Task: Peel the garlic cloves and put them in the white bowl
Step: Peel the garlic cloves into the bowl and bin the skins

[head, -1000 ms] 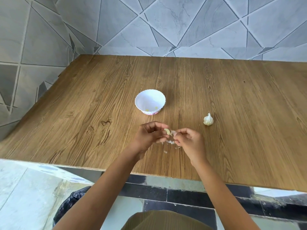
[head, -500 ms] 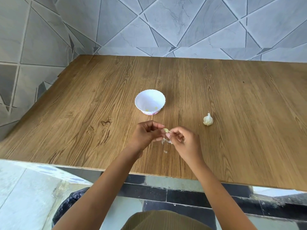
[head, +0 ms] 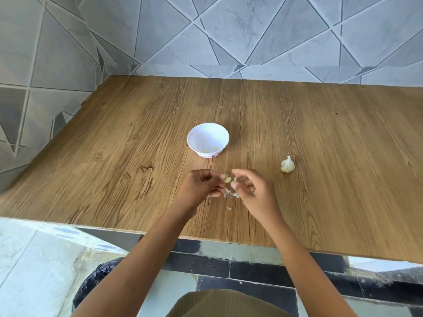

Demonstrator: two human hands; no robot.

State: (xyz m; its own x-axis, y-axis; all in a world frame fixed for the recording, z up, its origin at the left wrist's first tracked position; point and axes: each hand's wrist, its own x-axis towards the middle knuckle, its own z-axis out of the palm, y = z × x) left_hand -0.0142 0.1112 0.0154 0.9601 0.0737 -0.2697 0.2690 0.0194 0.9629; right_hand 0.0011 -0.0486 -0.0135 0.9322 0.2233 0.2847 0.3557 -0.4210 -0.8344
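Observation:
My left hand (head: 201, 184) pinches a small pale garlic clove (head: 227, 179) by its fingertips, just above the wooden table (head: 137, 156). My right hand (head: 254, 193) is close beside it on the right, with thumb and forefinger curled at a bit of papery skin (head: 235, 179) by the clove. Loose skin flakes (head: 231, 194) lie on the table under the hands. The white bowl (head: 194, 136) stands behind the hands and has two small peeled cloves (head: 216, 148) in its bottom. A garlic bulb (head: 287, 165) lies to the right of the bowl.
Grey tiled walls (head: 229, 30) close off the table at the back and left. The table's front edge (head: 114, 227) runs just under my forearms. A dark bag (head: 96, 282) sits on the floor below at the left.
My right hand has drawn slightly away to the right and opened its fingers wider; more of the bare clove shows at my left fingertips. The bowl and bulb have not moved.

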